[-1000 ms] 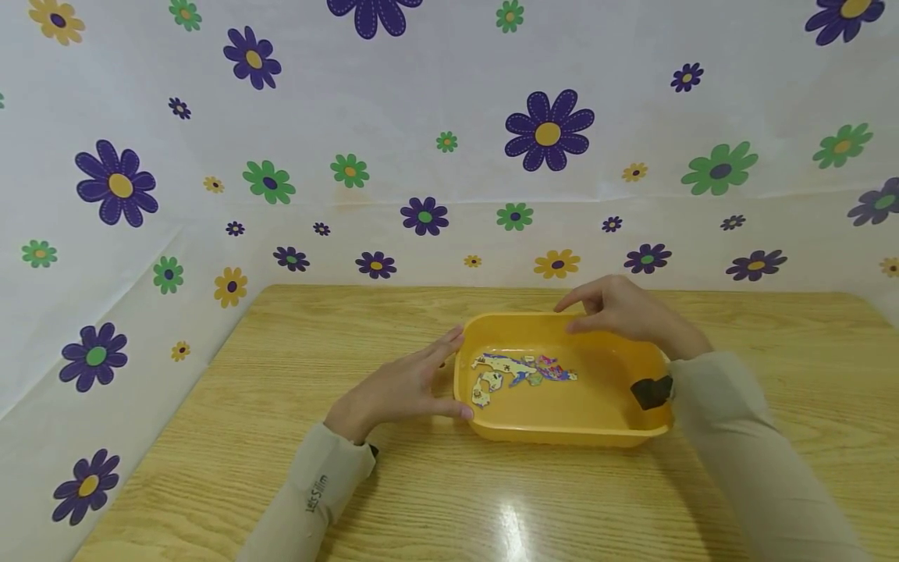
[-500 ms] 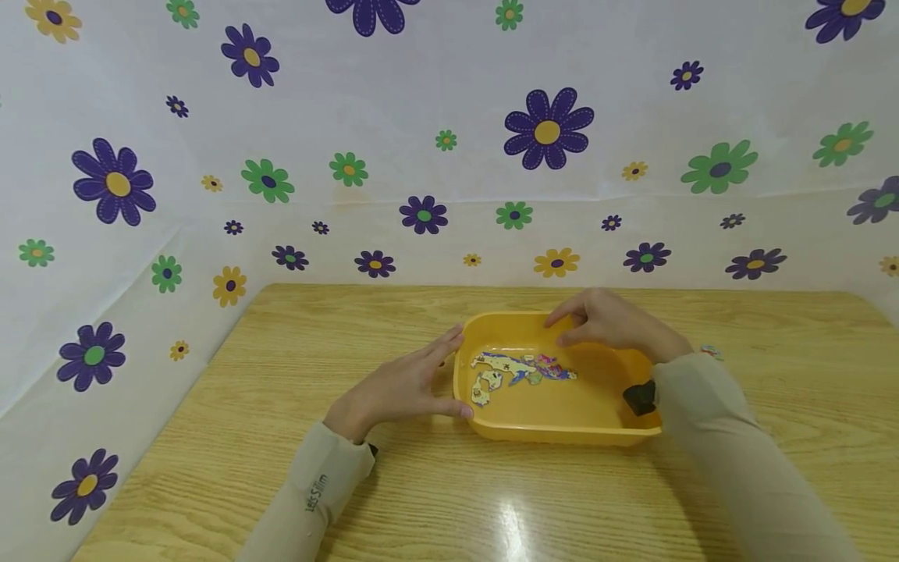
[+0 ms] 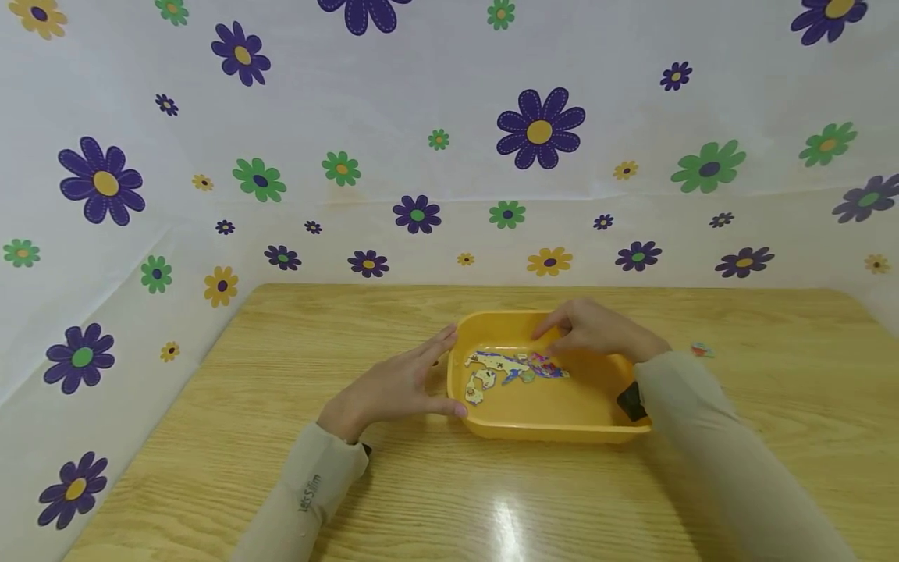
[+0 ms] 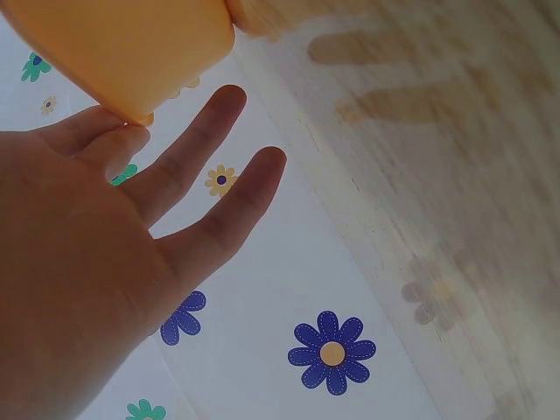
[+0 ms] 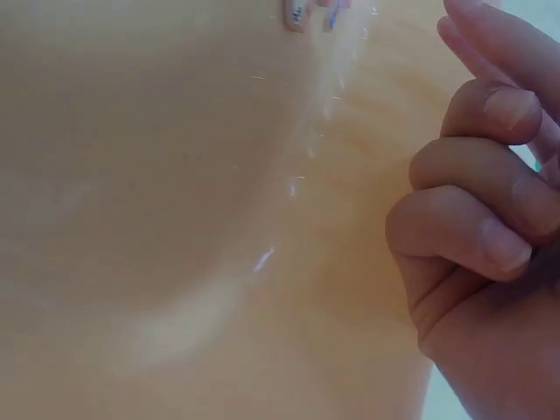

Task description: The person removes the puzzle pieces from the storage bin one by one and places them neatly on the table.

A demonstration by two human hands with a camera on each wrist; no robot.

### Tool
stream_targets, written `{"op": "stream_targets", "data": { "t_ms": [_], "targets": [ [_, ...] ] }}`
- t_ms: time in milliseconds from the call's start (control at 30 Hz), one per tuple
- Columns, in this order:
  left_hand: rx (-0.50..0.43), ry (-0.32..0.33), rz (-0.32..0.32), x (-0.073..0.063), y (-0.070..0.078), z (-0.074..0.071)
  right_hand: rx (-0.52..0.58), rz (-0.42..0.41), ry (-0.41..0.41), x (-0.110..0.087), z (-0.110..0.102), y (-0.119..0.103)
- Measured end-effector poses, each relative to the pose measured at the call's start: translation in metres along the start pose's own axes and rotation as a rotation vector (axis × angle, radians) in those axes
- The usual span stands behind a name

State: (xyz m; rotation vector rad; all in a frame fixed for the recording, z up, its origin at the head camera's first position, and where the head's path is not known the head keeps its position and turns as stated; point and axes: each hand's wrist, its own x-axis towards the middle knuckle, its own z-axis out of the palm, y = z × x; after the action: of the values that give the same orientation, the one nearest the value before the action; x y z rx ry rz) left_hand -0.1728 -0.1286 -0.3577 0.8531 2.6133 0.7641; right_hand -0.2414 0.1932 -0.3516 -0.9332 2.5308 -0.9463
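Head view: a yellow tray [image 3: 562,407] lies on the table [image 3: 421,499], its long axis running left to right. The left hand [image 3: 393,390] rests at its left end, fingers and thumb spread and fairly straight against the wall. Over the far wall reaches the right hand [image 3: 593,328], thumb and index finger parted, its grip holding nothing visible. Just below their tips, on the tray floor, sit flat colourful pieces [image 3: 497,361]; most form a strip running left to right, slightly lower at its right end, with a curved part bending towards the near side. A small loose piece [image 3: 701,350] lies on the table beyond the right sleeve [image 3: 723,445].

Left wrist view: two straight fingers extend free of the tray's corner, the other visible digits meeting its edge.

Right wrist view: three folded fingers, hidden from the head camera, show beside the glossy wall; only the pieces' ends appear, at the top edge.
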Motion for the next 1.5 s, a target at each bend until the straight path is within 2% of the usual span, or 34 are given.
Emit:
{"op": "stream_targets", "data": {
  "t_ms": [167,333,633,1033,1300,1500],
  "targets": [
    [0.004,-0.002,0.003,-0.001,-0.001,-0.001,-0.003,0.014,-0.024,0.003,0.004,0.004],
    [0.0,-0.002,0.002,-0.001,0.0,-0.002,-0.025,-0.011,-0.053,0.004,0.006,0.006],
    [-0.011,0.005,-0.003,-0.001,0.0,-0.002,-0.051,0.056,-0.138,0.003,0.007,0.007],
    [-0.009,0.001,0.001,0.0,0.0,-0.002,-0.25,-0.045,-0.084,0.007,0.016,0.004],
    [-0.013,-0.002,-0.008,0.0,0.0,-0.002,-0.259,0.013,-0.07,0.009,0.02,0.001],
    [-0.018,-0.004,-0.015,0.0,0.001,-0.001,-0.25,0.027,-0.068,0.009,0.02,0.0]
  ]
}}
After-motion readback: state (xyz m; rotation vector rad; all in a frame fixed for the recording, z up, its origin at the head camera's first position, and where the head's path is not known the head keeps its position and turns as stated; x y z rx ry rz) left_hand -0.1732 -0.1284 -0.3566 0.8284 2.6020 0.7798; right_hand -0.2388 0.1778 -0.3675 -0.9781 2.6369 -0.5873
